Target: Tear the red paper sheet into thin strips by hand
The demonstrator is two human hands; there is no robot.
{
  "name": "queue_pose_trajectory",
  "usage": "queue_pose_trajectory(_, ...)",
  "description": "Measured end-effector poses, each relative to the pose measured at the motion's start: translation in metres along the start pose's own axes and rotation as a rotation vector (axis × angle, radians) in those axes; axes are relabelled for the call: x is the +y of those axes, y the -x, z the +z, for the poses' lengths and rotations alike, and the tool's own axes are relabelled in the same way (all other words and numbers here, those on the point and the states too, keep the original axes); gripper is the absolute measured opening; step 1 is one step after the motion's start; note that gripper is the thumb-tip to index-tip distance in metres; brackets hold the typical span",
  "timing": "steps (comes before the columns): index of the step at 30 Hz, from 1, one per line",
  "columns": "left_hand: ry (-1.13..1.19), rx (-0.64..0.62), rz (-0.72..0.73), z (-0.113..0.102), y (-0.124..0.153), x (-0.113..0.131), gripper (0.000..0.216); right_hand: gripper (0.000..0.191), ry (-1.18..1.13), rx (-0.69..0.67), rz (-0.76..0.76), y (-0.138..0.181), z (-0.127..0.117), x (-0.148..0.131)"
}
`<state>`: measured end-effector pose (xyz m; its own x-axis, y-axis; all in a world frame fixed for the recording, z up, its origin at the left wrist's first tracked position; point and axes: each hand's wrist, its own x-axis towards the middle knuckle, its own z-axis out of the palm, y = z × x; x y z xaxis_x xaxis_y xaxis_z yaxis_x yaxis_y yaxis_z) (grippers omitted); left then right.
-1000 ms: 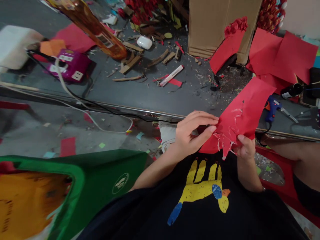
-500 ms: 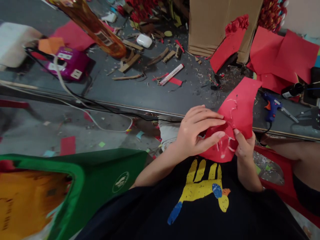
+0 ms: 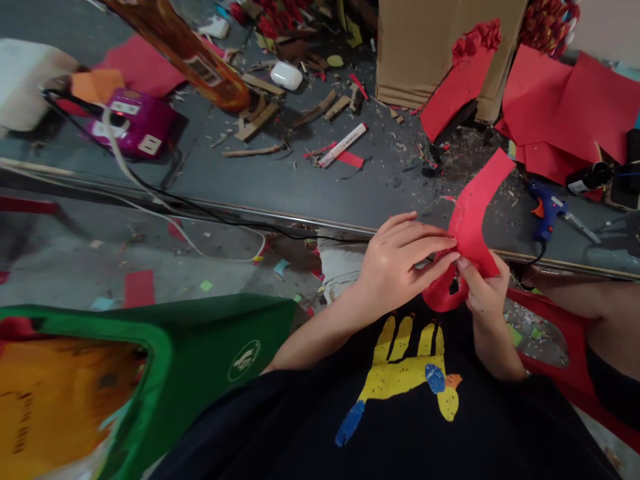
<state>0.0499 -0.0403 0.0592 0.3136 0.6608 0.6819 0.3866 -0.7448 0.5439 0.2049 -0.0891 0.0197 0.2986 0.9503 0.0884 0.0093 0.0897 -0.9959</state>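
Two hands working red paper at a table's edge, with clock directions taken from the paper. Nearest, at 7 o'clock, a dark shirt point(image 3: 390, 428) is showing a yellow, blue and orange print. The right hand point(image 3: 485, 287), at 5 o'clock, is gripping the red paper point(image 3: 473, 217) between thumb and fingers. The left hand point(image 3: 400, 260), at 9 o'clock, is resting its half-bent fingers and thumb at the paper's edge; whether they are pinching it cannot be told. The paper is lying between shirt and table point(image 3: 310, 200), its lower part curling round, its upper strip pointing to 1 o'clock. Between 8 and 9 o'clock, a green bin point(image 3: 159, 337) is holding yellow-orange packaging point(image 3: 65, 393). On the table, a blue glue gun point(image 3: 547, 208) is lying at 2 o'clock and a white marker point(image 3: 345, 145) at 10. Farther off, red sheets point(image 3: 555, 107) are overlapping at 1 o'clock; a cardboard box point(image 3: 420, 47) is standing between 11 and 12; a bottle point(image 3: 200, 57) is appearing at 10.
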Motion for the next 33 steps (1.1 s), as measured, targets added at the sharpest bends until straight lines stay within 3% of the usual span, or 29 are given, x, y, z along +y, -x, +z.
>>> queue_pose_trajectory(10, 0.027, 0.001, -0.039, 0.004, 0.002, 0.000, 0.008, 0.032, -0.252, -0.010, 0.246, -0.005, 0.012, -0.014)
queue_pose_trajectory(16, 0.074, 0.019, -0.076, 0.007, 0.003, 0.003, 0.004, 0.047, -0.269, -0.008, 0.288, -0.006, 0.017, -0.018)
queue_pose_trajectory(28, 0.229, -0.022, -0.114, 0.007, 0.003, -0.002, 0.007, 0.043, -0.295, -0.162, 0.389, -0.006, 0.011, -0.012)
queue_pose_trajectory(33, 0.162, -0.026, -0.122, 0.006, 0.002, 0.003, 0.007, 0.047, -0.328, -0.070, 0.449, -0.005, 0.015, -0.017)
